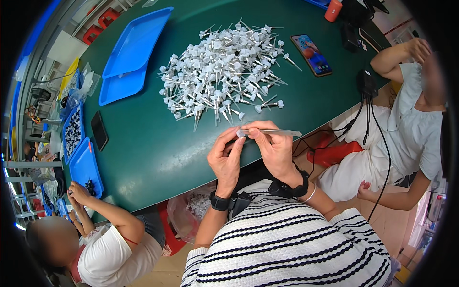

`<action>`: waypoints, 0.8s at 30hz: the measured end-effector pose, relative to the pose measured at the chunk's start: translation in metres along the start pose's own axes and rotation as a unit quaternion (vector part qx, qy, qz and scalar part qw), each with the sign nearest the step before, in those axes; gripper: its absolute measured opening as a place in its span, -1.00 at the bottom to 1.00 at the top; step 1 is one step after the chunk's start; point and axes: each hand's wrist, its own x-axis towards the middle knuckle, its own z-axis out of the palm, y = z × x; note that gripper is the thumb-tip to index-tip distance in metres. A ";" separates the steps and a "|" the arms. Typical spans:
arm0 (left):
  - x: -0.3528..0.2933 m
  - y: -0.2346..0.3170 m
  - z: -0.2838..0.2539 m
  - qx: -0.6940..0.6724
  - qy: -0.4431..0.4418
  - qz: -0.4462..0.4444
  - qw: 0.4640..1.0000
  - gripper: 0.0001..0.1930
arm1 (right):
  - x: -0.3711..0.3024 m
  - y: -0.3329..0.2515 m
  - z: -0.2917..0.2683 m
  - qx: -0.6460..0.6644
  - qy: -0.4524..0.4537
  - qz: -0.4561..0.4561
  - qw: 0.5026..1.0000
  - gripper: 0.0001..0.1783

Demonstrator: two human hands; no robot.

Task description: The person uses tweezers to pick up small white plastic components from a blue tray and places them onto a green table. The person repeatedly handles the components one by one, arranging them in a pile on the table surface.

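Note:
Over the near edge of the table, my left hand (225, 161) pinches a small translucent white plastic piece (240, 133) between thumb and fingertips. Beside it, my right hand (277, 152) grips a slim, flat, silvery tool (287, 132) that looks like tweezers. Its back end sticks out to the right past my fingers, and its other end meets the white piece. Just beyond both hands lies a big heap of white plastic-headed parts with thin metal pins (222, 71), which resemble the held piece.
Two blue trays (136, 43) overlap at the far left of the green table (143, 162). One phone (311, 55) lies right of the heap, another (99, 130) on the left. Co-workers sit at left (110, 239) and right (401, 124). Black cables (368, 110) hang at right.

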 end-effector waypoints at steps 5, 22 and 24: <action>-0.001 0.000 -0.001 -0.009 0.002 -0.013 1.000 -0.76 | -0.002 0.001 0.001 0.003 0.012 -0.004 1.000 -0.89; -0.001 0.001 -0.003 -0.046 0.015 -0.068 0.997 -0.77 | 0.001 -0.002 -0.001 0.006 -0.003 -0.014 1.000 -0.88; -0.001 0.001 -0.003 -0.050 0.012 -0.068 0.996 -0.76 | 0.000 -0.003 -0.001 0.004 0.001 -0.019 1.000 -0.88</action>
